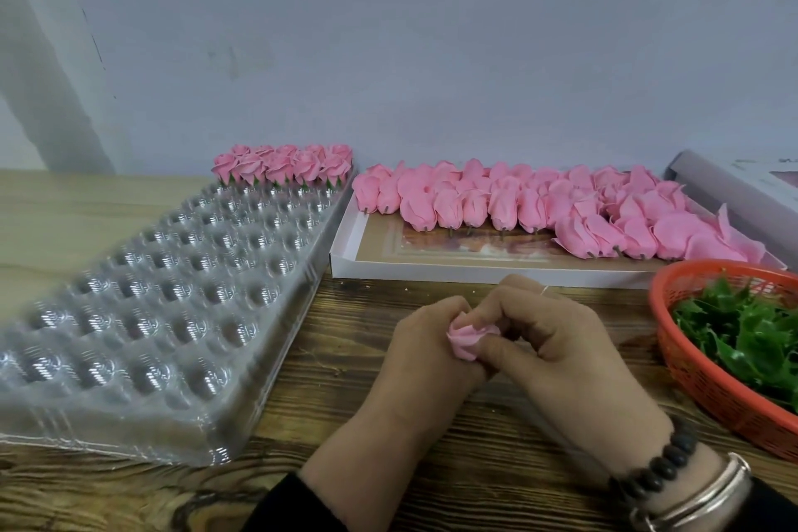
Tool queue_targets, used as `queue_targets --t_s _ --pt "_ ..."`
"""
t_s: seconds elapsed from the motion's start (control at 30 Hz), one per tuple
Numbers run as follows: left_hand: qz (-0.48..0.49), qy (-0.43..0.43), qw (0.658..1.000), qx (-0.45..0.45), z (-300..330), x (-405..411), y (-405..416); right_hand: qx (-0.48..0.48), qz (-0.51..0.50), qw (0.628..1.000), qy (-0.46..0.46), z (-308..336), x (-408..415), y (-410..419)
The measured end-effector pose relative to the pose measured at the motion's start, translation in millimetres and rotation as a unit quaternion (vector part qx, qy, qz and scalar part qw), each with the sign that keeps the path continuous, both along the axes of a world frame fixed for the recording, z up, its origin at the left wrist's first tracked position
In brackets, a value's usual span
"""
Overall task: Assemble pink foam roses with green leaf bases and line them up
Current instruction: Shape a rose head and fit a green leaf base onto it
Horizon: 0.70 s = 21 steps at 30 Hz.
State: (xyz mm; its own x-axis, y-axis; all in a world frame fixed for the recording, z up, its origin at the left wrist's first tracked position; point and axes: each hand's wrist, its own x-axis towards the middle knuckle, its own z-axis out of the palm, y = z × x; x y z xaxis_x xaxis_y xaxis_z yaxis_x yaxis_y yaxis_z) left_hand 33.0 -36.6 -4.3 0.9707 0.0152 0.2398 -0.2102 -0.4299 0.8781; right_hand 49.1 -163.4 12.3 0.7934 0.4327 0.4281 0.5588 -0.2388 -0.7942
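both hands (436, 341) grip rose (468, 339), bloom up.

The pink rose (468, 340) is mostly covered by the curled fingers of the left hand (425, 352) and right hand (557, 341), its base unseen. The red basket (699, 376) and the clear tray (142, 307) run off the frame edges.

Pink foam roses (539, 207) lie in a white box (432, 270); left of the box, a clear dimpled tray (151, 294) holds pink roses with green bases (283, 166); right of it, an orange mesh basket (708, 380) holds green leaves (747, 333); the bench (345, 423) is brown woodgrain
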Motion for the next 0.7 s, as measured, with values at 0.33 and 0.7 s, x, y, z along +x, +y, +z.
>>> queue_targets --t_s 0.33,0.7 --pt "-0.014 0.060 0.926 -0.374 9.2 1.1 3.5 0.083 -0.086 0.991 -0.061 -6.2 -3.1 2.3" --pt "-0.022 0.135 0.799 -0.586 8.7 0.5 -8.5 0.040 -0.116 0.992 0.017 -25.7 -2.7 30.1"
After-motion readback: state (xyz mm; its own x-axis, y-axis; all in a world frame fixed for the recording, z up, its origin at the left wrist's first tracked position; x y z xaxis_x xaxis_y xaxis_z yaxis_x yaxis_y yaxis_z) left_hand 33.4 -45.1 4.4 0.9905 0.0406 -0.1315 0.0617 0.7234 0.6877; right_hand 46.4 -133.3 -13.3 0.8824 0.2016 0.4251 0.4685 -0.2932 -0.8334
